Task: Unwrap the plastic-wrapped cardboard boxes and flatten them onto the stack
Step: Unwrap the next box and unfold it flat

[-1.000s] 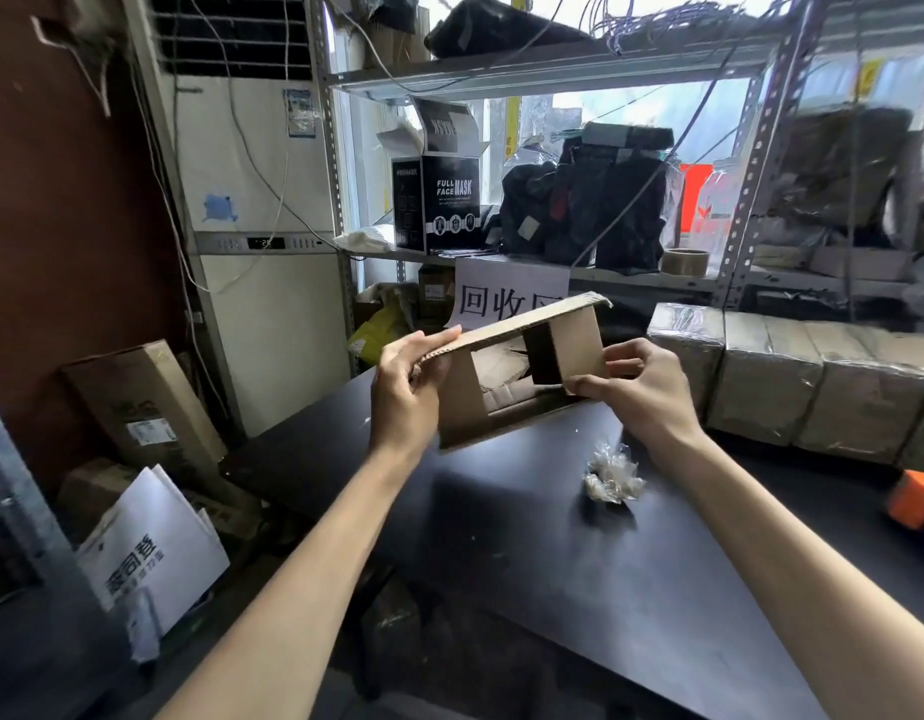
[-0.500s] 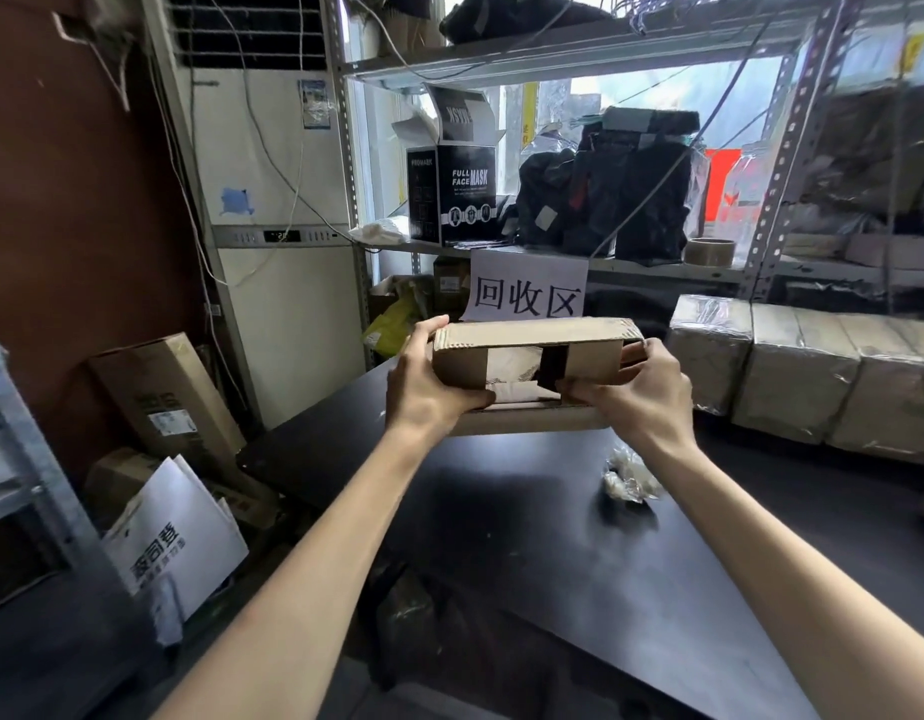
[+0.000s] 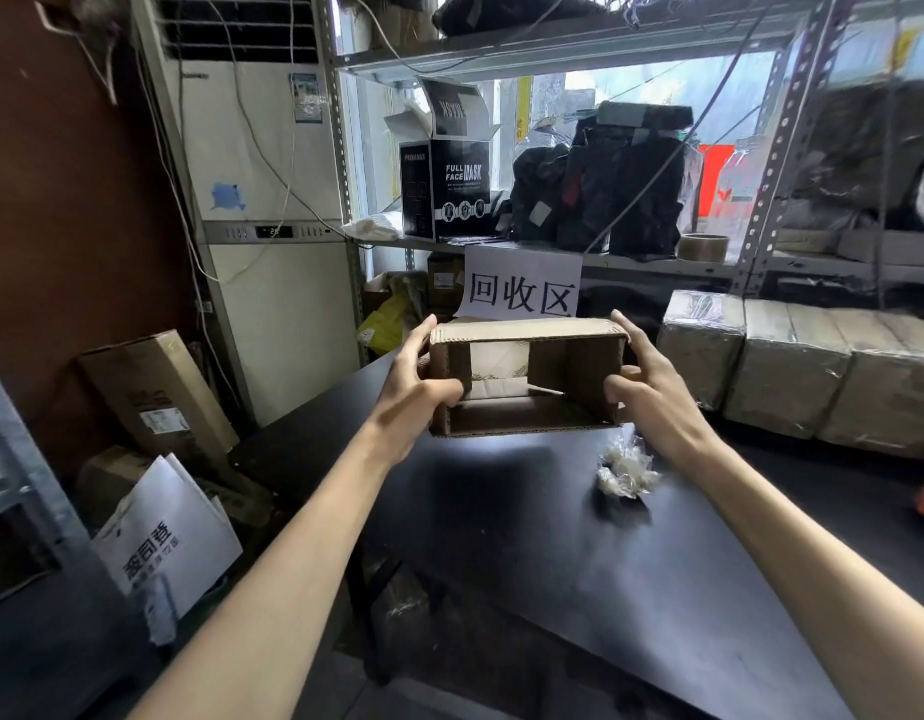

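Cardboard is what both hands are dealing with, and it is looking light and stiff along its corrugated edges yet easy to crease at the folds. Going from nine o'clock inward, the left hand (image 3: 413, 392) is gripping the left end of the unwrapped box (image 3: 527, 376), thumb hooking over the near flap and fingers reaching up its side. The box is hovering just above the black table (image 3: 501, 537), a little past centre toward twelve o'clock, its open side facing the camera; its end flaps are folding inward and nothing is showing inside it. At three o'clock of the box the right hand (image 3: 652, 392) is clasping the right end, thumb pressing the front wall. Holding opposite ends like this is probably suiting a sideways squash, since the walls should be shearing flat along existing creases without tearing. At five o'clock of the box a crumpled plastic wrap (image 3: 626, 472) is lying on the table. Toward two o'clock, wrapped boxes (image 3: 792, 366) are sitting side by side, their film appearing slick and still sealing whatever they are containing.
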Demonstrator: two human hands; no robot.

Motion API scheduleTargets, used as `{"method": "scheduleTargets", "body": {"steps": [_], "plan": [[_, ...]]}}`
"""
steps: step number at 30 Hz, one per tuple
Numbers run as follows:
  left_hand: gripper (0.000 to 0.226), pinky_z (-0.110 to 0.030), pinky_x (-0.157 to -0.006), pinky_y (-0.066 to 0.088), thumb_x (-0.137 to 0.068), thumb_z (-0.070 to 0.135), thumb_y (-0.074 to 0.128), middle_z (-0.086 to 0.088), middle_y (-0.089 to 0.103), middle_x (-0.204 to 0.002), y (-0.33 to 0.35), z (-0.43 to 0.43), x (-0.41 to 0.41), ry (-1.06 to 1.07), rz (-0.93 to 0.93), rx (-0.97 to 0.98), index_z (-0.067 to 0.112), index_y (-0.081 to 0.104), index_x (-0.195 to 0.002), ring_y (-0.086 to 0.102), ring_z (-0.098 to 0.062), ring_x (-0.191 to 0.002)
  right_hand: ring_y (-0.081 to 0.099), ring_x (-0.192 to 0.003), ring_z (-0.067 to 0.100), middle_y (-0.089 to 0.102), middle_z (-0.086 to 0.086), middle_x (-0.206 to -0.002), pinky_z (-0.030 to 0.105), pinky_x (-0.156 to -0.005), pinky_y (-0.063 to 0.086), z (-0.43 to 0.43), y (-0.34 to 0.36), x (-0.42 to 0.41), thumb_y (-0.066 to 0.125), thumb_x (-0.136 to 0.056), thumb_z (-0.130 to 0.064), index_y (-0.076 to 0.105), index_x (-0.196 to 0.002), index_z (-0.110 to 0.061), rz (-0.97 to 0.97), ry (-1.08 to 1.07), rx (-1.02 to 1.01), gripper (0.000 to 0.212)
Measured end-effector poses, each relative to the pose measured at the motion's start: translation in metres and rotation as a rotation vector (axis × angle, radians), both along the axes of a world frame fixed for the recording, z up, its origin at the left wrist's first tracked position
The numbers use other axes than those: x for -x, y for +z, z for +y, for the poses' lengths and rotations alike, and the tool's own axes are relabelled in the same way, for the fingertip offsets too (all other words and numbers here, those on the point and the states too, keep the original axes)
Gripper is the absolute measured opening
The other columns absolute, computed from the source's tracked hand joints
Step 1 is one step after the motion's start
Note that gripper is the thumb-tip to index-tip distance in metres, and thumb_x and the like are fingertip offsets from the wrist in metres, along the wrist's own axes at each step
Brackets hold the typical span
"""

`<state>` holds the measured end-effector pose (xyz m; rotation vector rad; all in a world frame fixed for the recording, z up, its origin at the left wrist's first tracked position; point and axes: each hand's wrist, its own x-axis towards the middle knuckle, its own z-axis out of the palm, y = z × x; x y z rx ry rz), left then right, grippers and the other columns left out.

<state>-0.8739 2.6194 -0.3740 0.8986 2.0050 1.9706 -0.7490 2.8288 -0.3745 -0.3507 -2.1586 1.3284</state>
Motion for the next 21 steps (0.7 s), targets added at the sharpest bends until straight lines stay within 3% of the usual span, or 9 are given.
{"method": "scheduleTargets", "body": {"steps": [4, 8, 10, 13, 15, 17, 18, 19, 21], "plan": [[0.107, -0.02, -0.082, 0.047, -0.053, 0.009, 0.051, 0.014, 0.047, -0.119, 0.002, 0.0, 0.005, -0.036, -0.028, -0.033, 0.023, 0.029, -0.157, 0.048, -0.017, -0.121, 0.036, -0.067, 0.021, 0.041, 0.003, -0.063, 0.036, -0.069, 0.035, 0.004, -0.003, 0.004, 0.044, -0.061, -0.014, 0.037, -0.144, -0.046, 0.044, 0.036, 0.124, 0.09], [0.101, -0.03, -0.097, 0.046, -0.056, 0.009, 0.052, 0.008, 0.05, -0.126, 0.006, -0.003, 0.005, -0.109, -0.031, -0.064, 0.024, 0.033, -0.153, 0.051, -0.018, -0.123, 0.039, -0.071, 0.022, 0.045, 0.012, -0.079, 0.032, -0.065, 0.034, 0.004, -0.005, 0.005, 0.041, -0.057, -0.008, 0.037, -0.146, -0.034, 0.121, 0.087, 0.226, 0.093], [0.079, -0.028, -0.088, 0.05, -0.061, 0.017, 0.054, 0.001, 0.061, -0.118, 0.008, -0.004, 0.004, -0.147, -0.089, -0.136, 0.02, 0.045, -0.139, 0.058, -0.019, -0.11, 0.047, -0.081, 0.023, 0.054, 0.011, -0.092, 0.033, -0.072, 0.039, 0.006, -0.004, 0.003, 0.047, -0.058, -0.011, 0.042, -0.14, -0.034, 0.186, 0.119, 0.351, 0.085], [0.021, -0.026, -0.068, 0.046, -0.079, 0.028, 0.059, 0.007, 0.07, -0.077, 0.011, 0.0, 0.005, -0.105, -0.188, -0.255, 0.016, 0.056, -0.096, 0.059, -0.014, -0.082, 0.052, -0.092, 0.026, 0.059, 0.008, -0.105, 0.042, -0.08, 0.041, 0.005, 0.003, -0.001, 0.065, -0.062, -0.037, 0.054, -0.114, -0.032, 0.217, 0.092, 0.458, 0.054], [0.013, -0.023, -0.061, 0.048, -0.091, 0.027, 0.055, 0.008, 0.066, -0.069, 0.009, 0.003, 0.007, -0.068, -0.2, -0.253, 0.014, 0.056, -0.091, 0.06, -0.012, -0.075, 0.054, -0.093, 0.025, 0.06, 0.008, -0.104, 0.041, -0.079, 0.044, 0.005, 0.007, -0.002, 0.071, -0.074, -0.043, 0.051, -0.106, -0.025, 0.201, 0.044, 0.38, 0.042], [0.039, -0.022, -0.065, 0.051, -0.086, 0.034, 0.058, 0.004, 0.066, -0.085, 0.005, 0.005, 0.01, -0.049, -0.216, -0.231, 0.009, 0.058, -0.117, 0.062, -0.011, -0.08, 0.059, -0.095, 0.02, 0.062, 0.009, -0.112, 0.038, -0.081, 0.047, 0.006, 0.009, 0.001, 0.063, -0.092, -0.02, 0.047, -0.119, -0.021, 0.209, 0.052, 0.307, 0.032], [0.055, -0.024, -0.07, 0.051, -0.089, 0.033, 0.058, 0.002, 0.066, -0.096, 0.003, 0.006, 0.013, -0.034, -0.227, -0.217, 0.007, 0.05, -0.137, 0.061, -0.013, -0.087, 0.06, -0.099, 0.017, 0.061, 0.007, -0.119, 0.035, -0.082, 0.049, 0.009, 0.01, 0.002, 0.058, -0.093, -0.006, 0.043, -0.131, -0.022, 0.205, 0.085, 0.291, 0.044], [0.057, -0.027, -0.074, 0.05, -0.096, 0.027, 0.054, 0.0, 0.065, -0.103, 0.001, 0.006, 0.014, -0.022, -0.236, -0.217, 0.011, 0.041, -0.148, 0.06, -0.015, -0.091, 0.061, -0.103, 0.014, 0.059, 0.004, -0.124, 0.029, -0.083, 0.05, 0.011, 0.01, 0.002, 0.054, -0.091, 0.006, 0.038, -0.142, -0.024, 0.207, 0.135, 0.282, 0.062], [0.039, -0.029, -0.072, 0.052, -0.102, 0.014, 0.042, 0.001, 0.069, -0.097, 0.002, 0.004, 0.017, -0.024, -0.255, -0.262, 0.018, 0.051, -0.14, 0.06, -0.017, -0.087, 0.061, -0.106, 0.006, 0.056, -0.004, -0.126, 0.019, -0.079, 0.052, 0.013, 0.012, -0.001, 0.046, -0.08, 0.025, 0.03, -0.15, -0.028, 0.182, 0.196, 0.205, 0.09]]}}
